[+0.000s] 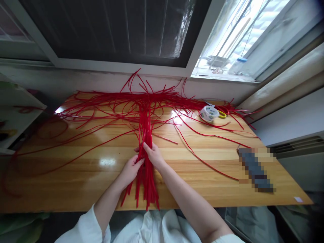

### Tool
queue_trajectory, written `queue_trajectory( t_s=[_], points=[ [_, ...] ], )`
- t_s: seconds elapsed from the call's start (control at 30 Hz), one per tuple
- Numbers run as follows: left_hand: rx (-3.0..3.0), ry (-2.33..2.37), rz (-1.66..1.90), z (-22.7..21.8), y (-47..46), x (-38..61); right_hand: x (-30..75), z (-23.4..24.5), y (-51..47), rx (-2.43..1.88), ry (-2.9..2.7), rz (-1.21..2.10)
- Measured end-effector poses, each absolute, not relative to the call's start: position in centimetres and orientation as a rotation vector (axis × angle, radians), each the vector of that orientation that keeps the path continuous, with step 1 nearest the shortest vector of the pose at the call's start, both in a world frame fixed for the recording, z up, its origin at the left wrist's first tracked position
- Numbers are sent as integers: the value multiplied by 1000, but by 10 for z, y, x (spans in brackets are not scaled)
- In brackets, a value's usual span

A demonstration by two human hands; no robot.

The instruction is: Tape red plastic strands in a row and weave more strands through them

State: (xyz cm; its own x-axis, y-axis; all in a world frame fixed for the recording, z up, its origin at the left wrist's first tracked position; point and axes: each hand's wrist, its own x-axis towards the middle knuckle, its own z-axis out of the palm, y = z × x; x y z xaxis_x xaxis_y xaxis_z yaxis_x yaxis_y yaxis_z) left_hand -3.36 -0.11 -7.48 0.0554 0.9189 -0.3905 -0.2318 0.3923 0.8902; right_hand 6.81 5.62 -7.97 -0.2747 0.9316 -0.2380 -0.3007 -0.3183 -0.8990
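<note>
A thick bundle of red cords (145, 125) runs down the middle of the wooden table toward me, its loose ends fanned out near the front edge. My left hand (133, 167) pinches some strands on the bundle's left side. Just above and to the right, my right hand (154, 154) closes around the main bundle, thumb on top. Some of the fingers are hidden behind the cords. At the back, the bundle meets a wide heap of red cords (121, 98) lying crosswise, with long strands trailing left and right.
The wooden table (83, 182) stands against a wall under a window. A roll of clear tape (209, 113) and yellow-handled scissors (222, 114) lie at the back right. A dark, pixelated object (255, 170) is on the right side. A white shelf (20, 111) stands at the left.
</note>
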Motion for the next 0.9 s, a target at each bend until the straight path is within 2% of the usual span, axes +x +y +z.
queue_trajectory(
  t_s=[0.23,0.47,0.73,0.9],
  points=[
    [497,1214,945,-68,-1,-27,63,-91,69,-1168,-924,1627],
    [722,1198,1038,-76,4,-29,62,-97,70,-1267,-1068,1587],
    [726,1172,930,-78,3,-39,96,-71,69,-986,-1262,1992],
    [688,1213,900,-75,3,-39,115,-65,72,-1178,-1243,2048]
  ],
)
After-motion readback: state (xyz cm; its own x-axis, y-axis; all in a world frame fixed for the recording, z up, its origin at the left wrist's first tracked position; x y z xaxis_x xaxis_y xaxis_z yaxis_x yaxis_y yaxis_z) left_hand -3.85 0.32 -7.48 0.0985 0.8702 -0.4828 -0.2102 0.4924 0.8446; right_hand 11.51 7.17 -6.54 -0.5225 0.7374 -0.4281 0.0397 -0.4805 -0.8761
